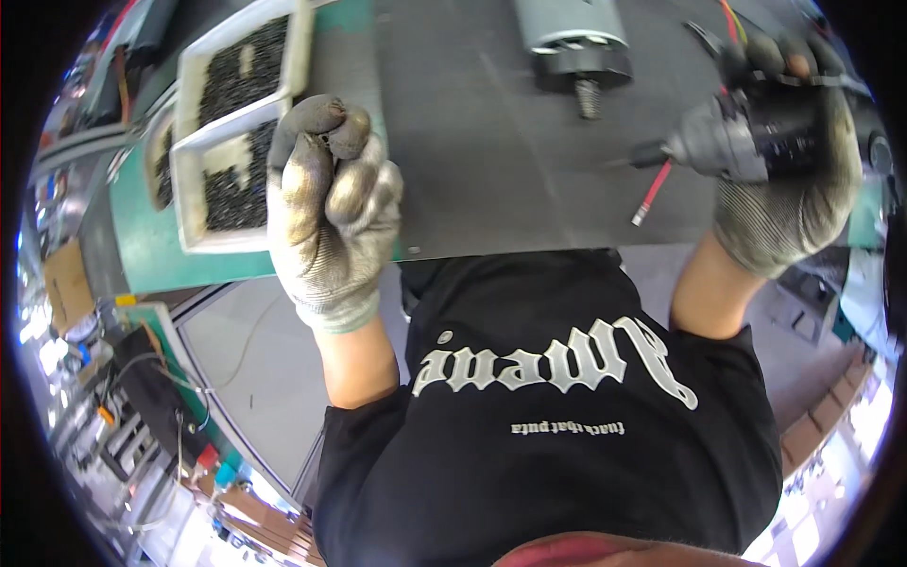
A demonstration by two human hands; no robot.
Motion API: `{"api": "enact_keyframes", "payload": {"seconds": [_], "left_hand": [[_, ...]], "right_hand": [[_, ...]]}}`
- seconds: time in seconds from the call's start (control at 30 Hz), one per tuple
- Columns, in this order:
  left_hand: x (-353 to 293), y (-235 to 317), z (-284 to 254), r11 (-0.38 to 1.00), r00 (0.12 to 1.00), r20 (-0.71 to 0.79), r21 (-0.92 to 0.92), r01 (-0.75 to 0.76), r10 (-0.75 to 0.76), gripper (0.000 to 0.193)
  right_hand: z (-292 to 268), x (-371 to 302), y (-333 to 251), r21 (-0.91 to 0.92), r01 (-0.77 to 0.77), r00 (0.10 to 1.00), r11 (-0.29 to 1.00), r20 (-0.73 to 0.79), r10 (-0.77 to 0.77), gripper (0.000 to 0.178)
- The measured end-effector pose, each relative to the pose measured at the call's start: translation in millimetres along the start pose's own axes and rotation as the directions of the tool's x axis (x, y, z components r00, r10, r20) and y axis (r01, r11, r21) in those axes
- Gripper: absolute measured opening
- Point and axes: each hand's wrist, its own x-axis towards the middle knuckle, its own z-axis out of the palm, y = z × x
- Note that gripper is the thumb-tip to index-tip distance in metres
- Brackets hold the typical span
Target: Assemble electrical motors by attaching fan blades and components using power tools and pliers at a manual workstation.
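The right hand [801, 203] grips a power driver [716, 142]; the left hand [331, 203], curled, is beside 2 white trays [192, 184].

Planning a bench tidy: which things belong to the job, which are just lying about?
Likely in the job:
power driver, in the right hand
grey cylinder with ridged shaft
two white trays of small black pieces

Likely just lying about:
cardboard box, far left
brown boxes, lower right

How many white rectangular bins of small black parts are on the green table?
2: a nearer white rectangular bin, just left of the grey-white gloved left hand, and a farther white rectangular bin beyond it. Others may be hidden.
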Motion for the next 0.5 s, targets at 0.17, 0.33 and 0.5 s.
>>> {"api": "enact_keyframes", "payload": {"seconds": [0.17,0.33,0.5], "left_hand": [[2,-58,23,0.852,0.962,0.055,-0.451,0.264,-0.269,0.036],[0,-78,22,0.912,0.949,-0.037,-0.289,0.29,-0.314,0.032],[5,-94,30,0.945,0.957,-0.021,-0.167,0.283,-0.29,0.032]], "right_hand": [[39,-16,-19,0.272,-0.064,0.996,0.96,0.085,0.042,0.03],[41,-16,-8,0.192,0.002,0.999,0.981,0.051,-0.012,0.03],[37,-17,-12,0.181,0.014,0.999,0.983,0.045,-0.023,0.03]]}}
